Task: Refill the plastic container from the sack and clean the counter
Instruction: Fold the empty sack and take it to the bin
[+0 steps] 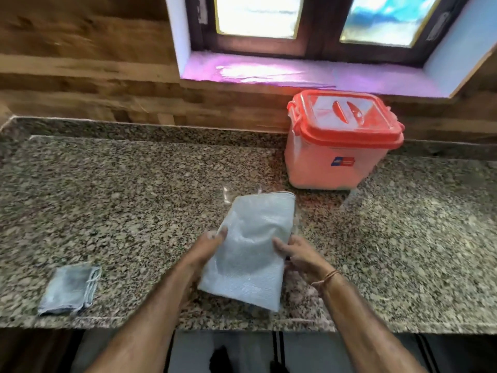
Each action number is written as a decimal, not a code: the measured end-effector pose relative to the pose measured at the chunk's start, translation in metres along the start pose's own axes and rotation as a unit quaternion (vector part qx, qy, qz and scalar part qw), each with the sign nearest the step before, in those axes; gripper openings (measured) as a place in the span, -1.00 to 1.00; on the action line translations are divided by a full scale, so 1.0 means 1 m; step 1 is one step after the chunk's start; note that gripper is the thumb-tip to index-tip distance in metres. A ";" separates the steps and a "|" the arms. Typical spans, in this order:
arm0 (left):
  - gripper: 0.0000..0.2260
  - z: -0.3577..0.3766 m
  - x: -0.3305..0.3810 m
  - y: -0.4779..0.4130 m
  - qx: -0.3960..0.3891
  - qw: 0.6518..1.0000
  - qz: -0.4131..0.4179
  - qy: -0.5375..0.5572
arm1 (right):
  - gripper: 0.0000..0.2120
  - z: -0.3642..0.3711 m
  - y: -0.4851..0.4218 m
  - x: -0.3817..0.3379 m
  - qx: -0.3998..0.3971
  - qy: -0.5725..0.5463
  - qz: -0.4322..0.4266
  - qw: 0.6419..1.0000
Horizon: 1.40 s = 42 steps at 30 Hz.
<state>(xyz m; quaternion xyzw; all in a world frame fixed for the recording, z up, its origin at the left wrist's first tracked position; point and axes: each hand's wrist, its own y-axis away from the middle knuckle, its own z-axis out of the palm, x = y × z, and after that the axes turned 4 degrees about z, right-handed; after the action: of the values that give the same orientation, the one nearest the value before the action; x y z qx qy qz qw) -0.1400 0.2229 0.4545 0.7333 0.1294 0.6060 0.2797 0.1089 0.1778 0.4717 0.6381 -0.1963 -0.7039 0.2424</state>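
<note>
Left hand (207, 246) and right hand (298, 257) tight around sack (252, 254); blue-red label (343, 161) on red container (322, 173) illegible.

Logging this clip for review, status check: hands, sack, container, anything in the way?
Left hand and right hand both grip the sack over the counter. The container stands lidded, back right. Folded cloth front left, out of the way.

You face a home kitchen worktop.
A speckled granite counter (134, 184) spans the frame's middle; a wood-panelled wall (80, 63) is upper left, a window (322, 22) top centre.
</note>
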 end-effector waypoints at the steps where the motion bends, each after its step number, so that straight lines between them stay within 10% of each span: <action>1: -0.62 -0.002 0.004 0.003 0.011 0.999 -0.001 0.040 | -0.82 -0.004 -0.001 -0.007 -0.017 0.016 -0.007 1.000; 8: -0.87 0.022 0.005 0.050 0.170 0.985 0.020 0.035 | -0.71 -0.031 0.007 -0.019 0.038 0.119 -0.087 0.988; 18: -0.53 0.043 -0.027 0.164 0.377 0.917 0.087 0.092 | -0.72 0.023 0.051 -0.017 -0.098 -0.001 -0.054 0.994; 27: -0.52 0.032 -0.093 0.277 0.508 0.838 0.100 0.170 | -0.39 0.119 0.095 0.049 -0.174 0.048 -0.026 0.983; 32: -0.75 0.014 -0.193 0.363 0.546 0.820 0.085 0.152 | -0.55 0.192 0.137 0.123 -0.223 0.094 0.023 0.970; 42: -0.59 -0.014 -0.355 0.522 0.580 0.705 -0.005 0.408 | -0.78 0.323 0.244 0.229 -0.429 0.267 0.038 0.862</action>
<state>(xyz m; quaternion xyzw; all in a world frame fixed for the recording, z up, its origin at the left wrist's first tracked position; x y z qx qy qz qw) -0.3136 -0.3842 0.4617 0.4314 0.5607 0.6498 -0.2779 -0.2050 -0.1648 0.4655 0.6266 0.1732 -0.5115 0.5619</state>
